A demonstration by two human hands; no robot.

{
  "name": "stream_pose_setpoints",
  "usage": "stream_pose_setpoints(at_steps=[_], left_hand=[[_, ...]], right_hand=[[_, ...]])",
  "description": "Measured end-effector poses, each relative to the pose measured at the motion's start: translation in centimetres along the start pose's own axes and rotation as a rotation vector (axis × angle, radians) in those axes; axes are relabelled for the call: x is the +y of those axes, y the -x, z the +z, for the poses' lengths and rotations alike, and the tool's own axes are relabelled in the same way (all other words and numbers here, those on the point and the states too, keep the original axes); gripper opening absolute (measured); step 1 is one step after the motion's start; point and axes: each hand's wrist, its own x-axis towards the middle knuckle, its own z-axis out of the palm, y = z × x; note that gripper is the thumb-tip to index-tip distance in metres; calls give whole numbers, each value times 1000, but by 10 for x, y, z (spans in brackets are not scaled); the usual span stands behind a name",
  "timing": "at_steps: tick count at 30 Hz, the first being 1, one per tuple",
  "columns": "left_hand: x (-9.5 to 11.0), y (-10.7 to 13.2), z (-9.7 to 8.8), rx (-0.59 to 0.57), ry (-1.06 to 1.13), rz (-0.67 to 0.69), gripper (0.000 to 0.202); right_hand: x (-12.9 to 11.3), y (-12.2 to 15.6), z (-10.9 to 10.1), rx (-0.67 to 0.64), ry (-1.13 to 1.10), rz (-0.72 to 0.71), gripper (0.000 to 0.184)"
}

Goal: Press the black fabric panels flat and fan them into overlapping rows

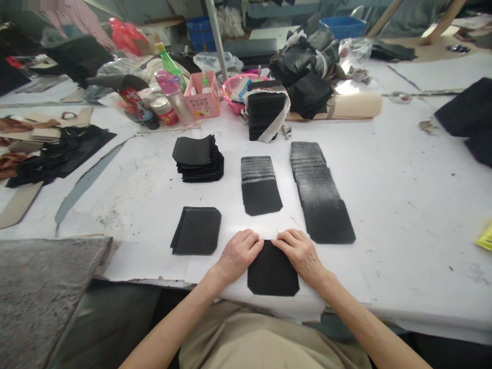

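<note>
A black panel with clipped corners lies flat near the table's front edge. My left hand pinches its far edge at the left, fingers curled. At the right of the same edge, my right hand pinches it too, thumb and fingers together. Beyond my hands is a fanned row of black panels with greyish strips showing. A longer fanned row lies to its right. To the left sit a low pile of panels and, farther back, a taller stack.
A tied black bundle stands behind the rows, near a pink basket, a pink box and bottles. A beige roll lies at the back right. Dark scraps lie at far left, above a grey slab.
</note>
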Motion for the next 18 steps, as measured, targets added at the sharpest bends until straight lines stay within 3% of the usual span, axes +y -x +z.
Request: stream_pose_setpoints(at_steps=[18], left_hand=[[-2, -3, -1, -44, -42, 55, 20]], right_hand=[[2, 1, 0, 2, 69, -75, 28]])
